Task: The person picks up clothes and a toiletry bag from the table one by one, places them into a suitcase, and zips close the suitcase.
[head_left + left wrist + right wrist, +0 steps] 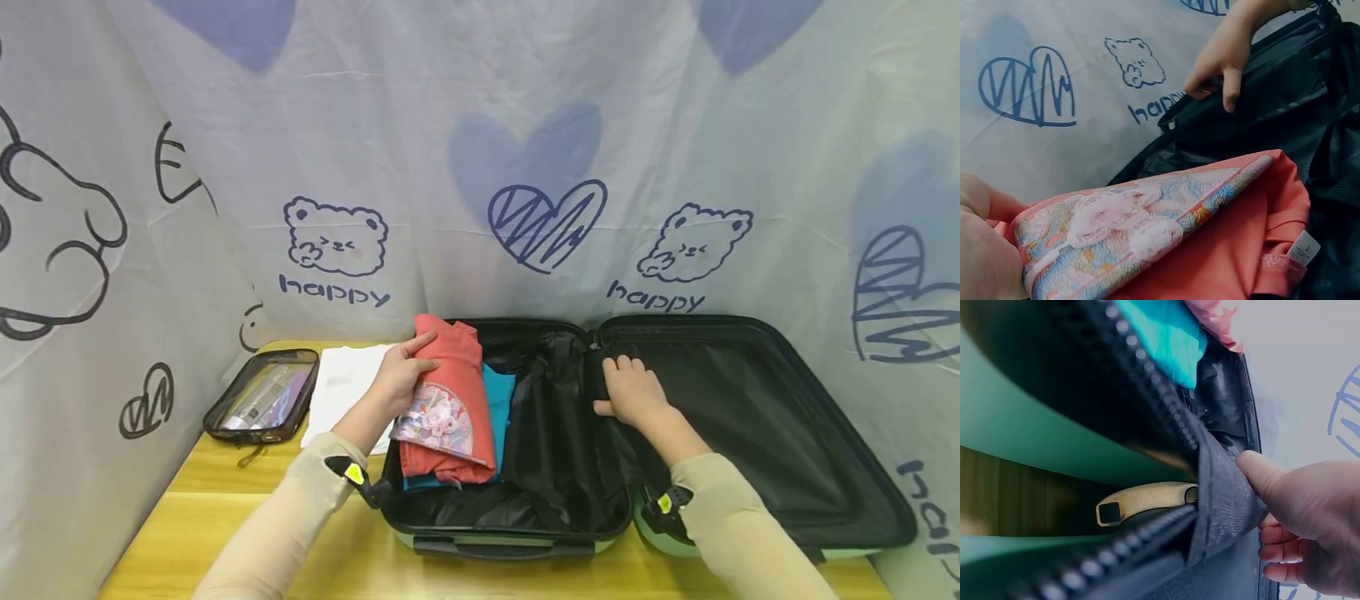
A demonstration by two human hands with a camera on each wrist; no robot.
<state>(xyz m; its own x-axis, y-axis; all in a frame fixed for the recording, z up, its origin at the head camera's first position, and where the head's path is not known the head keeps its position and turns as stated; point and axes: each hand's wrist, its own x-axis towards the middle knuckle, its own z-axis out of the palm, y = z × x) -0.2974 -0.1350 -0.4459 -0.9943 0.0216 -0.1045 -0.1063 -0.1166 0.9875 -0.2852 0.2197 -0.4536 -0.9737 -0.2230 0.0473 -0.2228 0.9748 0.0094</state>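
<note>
My left hand [397, 379] grips the left side of a folded coral-red shirt [453, 358] with a pastel picture on its front. The left wrist view shows the picture panel tilted up and a small white tag [1304, 247] at the shirt's end. Under the shirt a folded turquoise garment [500, 408] lies in the left half of an open suitcase [551, 500] with black lining. My right hand [633, 392] is at the middle seam, where its thumb presses the black fabric strip [1225, 500] and its other fingers curl on the lid side.
Left of the suitcase lie a folded white cloth [337, 383] and a clear black-edged pouch [262, 396] with items inside. The suitcase's other half [750, 425] lies open to the right on the wooden table [187, 533]. A printed curtain [442, 83] hangs close behind.
</note>
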